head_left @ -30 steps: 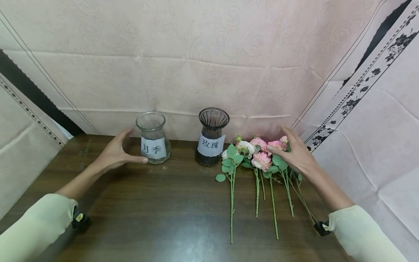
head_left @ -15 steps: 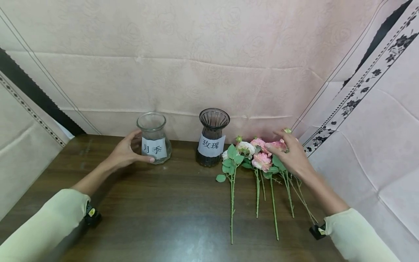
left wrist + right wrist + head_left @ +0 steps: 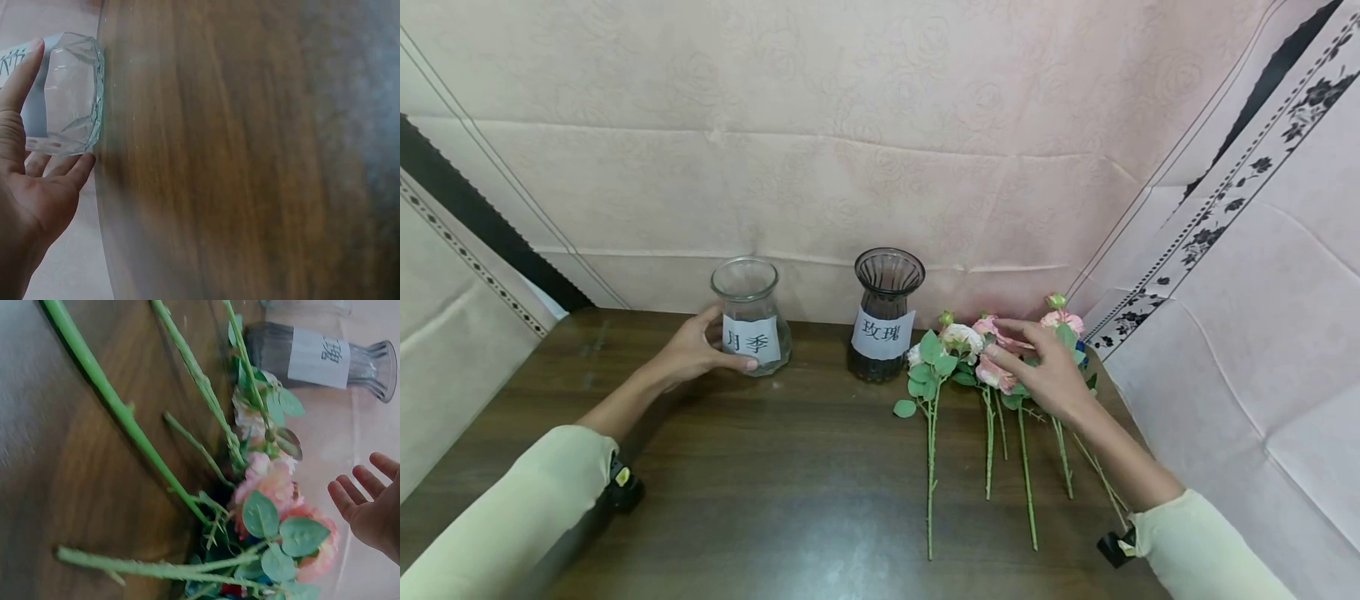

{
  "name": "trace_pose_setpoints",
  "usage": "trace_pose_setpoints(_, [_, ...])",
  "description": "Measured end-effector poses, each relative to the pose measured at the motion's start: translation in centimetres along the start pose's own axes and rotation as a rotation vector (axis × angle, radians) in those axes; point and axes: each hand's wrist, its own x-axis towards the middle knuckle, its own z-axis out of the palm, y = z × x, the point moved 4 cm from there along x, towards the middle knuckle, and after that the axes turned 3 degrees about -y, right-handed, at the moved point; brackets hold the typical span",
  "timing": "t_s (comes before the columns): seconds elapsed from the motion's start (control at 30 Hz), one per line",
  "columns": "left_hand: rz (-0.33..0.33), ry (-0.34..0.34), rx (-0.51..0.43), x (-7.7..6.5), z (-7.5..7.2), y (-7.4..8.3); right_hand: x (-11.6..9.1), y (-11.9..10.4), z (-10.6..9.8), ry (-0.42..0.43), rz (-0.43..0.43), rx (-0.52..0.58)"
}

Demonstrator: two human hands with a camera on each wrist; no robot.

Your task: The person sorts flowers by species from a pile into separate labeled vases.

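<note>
My left hand holds the clear glass vase from its left side, with the thumb across the front and the other fingers behind. A white label with dark characters is stuck on this vase, which stands upright on the table. Over the artificial flowers at the right, my right hand hovers with its fingers spread and nothing in it. Under and around it are pink blooms, a white bloom and several green stems. The right wrist view shows the fingertips apart from the blooms.
A dark grey fluted vase with its own white label stands between the clear vase and the flowers. Behind the brown wooden table rises a pale cloth backdrop. A patterned cloth side borders the right.
My left hand has moved right and closed around the clear vase. My right hand has shifted left over the flowers, uncovering the bloom and bud at their right end.
</note>
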Motion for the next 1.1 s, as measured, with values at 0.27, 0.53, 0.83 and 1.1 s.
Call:
trace_pose_setpoints(0.27, [-0.005, -0.001, 0.021, 0.2, -0.3, -0.3, -0.8, 0.5, 2.7, -0.068, 0.048, 0.115])
trace_pose_setpoints(0.53, [-0.008, -0.014, 0.006, 0.4, -0.4, -0.5, -1.3, 0.8, 5.6, -0.170, 0.105, 0.215])
trace_pose_setpoints(0.83, [0.009, -0.017, 0.020, 0.6, -0.5, -0.7, -2.1, 1.0, 8.1, -0.284, 0.231, 0.382])
trace_pose_setpoints(1.1, [0.033, -0.014, 0.031, 0.6, -0.5, -0.8, -3.0, 1.5, 9.7, -0.363, 0.462, 0.532])
